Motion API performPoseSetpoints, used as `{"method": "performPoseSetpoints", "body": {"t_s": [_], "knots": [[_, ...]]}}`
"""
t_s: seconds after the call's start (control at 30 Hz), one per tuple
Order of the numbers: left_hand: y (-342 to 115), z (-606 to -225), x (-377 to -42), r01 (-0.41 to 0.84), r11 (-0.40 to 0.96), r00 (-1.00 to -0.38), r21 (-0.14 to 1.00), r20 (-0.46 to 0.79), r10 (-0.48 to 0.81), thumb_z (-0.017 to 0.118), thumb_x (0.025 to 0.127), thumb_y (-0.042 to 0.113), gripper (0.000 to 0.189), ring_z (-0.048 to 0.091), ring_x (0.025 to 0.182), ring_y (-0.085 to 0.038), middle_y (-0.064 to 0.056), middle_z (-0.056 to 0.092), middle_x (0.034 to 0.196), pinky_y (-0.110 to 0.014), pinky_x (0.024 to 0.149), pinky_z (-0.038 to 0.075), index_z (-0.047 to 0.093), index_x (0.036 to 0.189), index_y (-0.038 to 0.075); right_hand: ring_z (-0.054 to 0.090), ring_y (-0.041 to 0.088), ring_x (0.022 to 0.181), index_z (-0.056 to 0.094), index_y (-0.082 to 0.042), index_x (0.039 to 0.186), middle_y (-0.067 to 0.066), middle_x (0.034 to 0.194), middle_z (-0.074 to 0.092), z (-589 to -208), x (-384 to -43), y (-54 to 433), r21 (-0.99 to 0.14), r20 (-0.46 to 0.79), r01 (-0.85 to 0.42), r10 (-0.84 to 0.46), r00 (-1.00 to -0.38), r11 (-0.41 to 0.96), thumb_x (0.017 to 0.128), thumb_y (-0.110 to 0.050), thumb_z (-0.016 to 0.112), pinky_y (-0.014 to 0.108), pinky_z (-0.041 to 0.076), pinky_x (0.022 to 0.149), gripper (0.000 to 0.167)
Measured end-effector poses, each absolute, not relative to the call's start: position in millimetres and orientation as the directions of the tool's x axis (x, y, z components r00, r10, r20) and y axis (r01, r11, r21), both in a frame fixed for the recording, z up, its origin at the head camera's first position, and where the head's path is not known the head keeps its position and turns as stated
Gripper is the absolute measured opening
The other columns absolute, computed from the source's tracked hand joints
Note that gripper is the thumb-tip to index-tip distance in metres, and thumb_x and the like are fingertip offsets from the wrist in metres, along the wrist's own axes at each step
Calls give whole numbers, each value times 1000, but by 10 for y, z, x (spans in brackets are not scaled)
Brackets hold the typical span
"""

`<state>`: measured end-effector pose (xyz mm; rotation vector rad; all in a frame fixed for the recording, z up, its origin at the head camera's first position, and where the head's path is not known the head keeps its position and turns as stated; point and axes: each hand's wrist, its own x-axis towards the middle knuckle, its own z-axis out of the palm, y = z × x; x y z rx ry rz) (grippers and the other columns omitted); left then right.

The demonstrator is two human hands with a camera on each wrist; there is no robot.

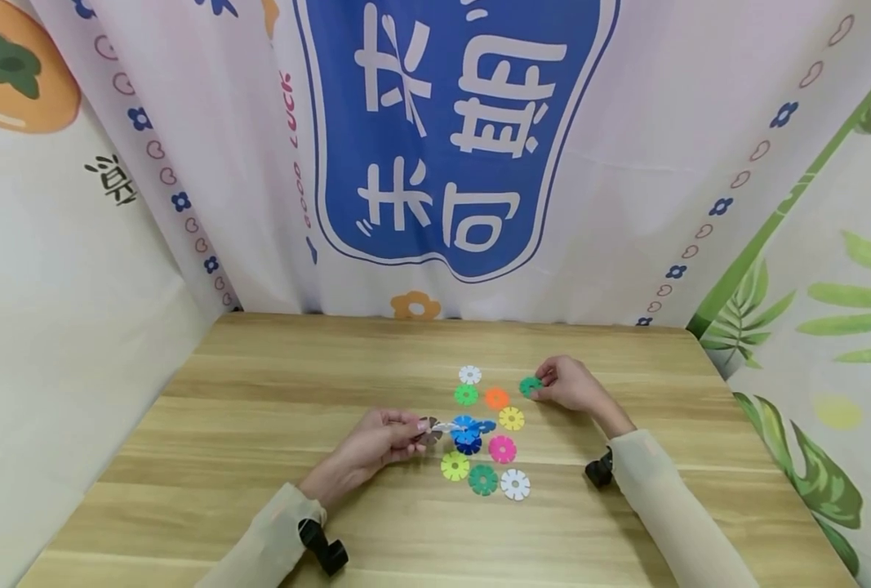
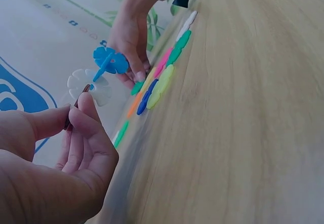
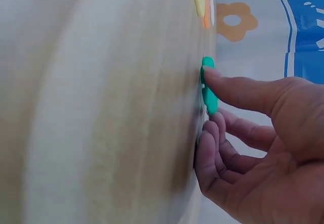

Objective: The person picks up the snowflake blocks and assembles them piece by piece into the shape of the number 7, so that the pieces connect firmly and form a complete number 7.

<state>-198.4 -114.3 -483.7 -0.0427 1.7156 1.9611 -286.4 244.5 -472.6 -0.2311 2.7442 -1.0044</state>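
My left hand pinches a brown notched snowflake disc between thumb and fingers. Slotted into it is a white disc, and light-blue discs extend from that one, making a small chain held above the table. Over to the right, my right hand pinches a dark-green disc at the tabletop. Its thumb lies across one face while the fingertips are at the lower edge. In the head view the chain overlaps a dark-blue disc.
Loose discs lie flat between the hands: orange, yellow, pink, lime, a second dark-green one and several others. The wooden table meets a printed curtain at its back edge.
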Motion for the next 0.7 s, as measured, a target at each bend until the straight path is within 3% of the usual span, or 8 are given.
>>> {"method": "performPoseSetpoints", "body": {"t_s": [0.17,0.27,0.47,0.7], "knots": [[-1130,-4833,-1993,-401,-56,-856,914,-353,377,72,99,11,14,73,78,-11,-8,76,96,-15,68,59,69,105,-1,61,19,88,72,-1,106,10,96,69,-4701,-2791,2454,-681,-109,-91,-223,-969,727,95,-9,75,28,56,77,14],[-1126,-4827,-1993,-407,-59,-855,912,-357,376,71,100,10,13,73,78,-11,-8,75,95,-15,67,59,68,106,-1,65,18,85,73,0,103,12,96,69,-4676,-2697,2445,-751,-91,-85,-230,-969,655,98,-6,71,28,62,72,9],[-1134,-4815,-1999,-415,-62,-855,908,-366,367,70,100,9,17,74,77,-12,-9,76,96,-15,67,60,66,111,-4,72,25,89,73,3,112,18,104,74,-4592,-2429,2413,-873,-87,-47,-248,-965,486,95,-9,76,34,68,77,21],[-1156,-4811,-2015,-419,-63,-859,906,-372,352,72,100,10,21,74,77,-12,-9,76,97,-16,67,60,67,113,-4,77,27,89,67,10,125,15,101,78,-4627,-2219,2379,-957,-199,127,-270,-942,261,94,-6,75,40,69,85,35]]}}
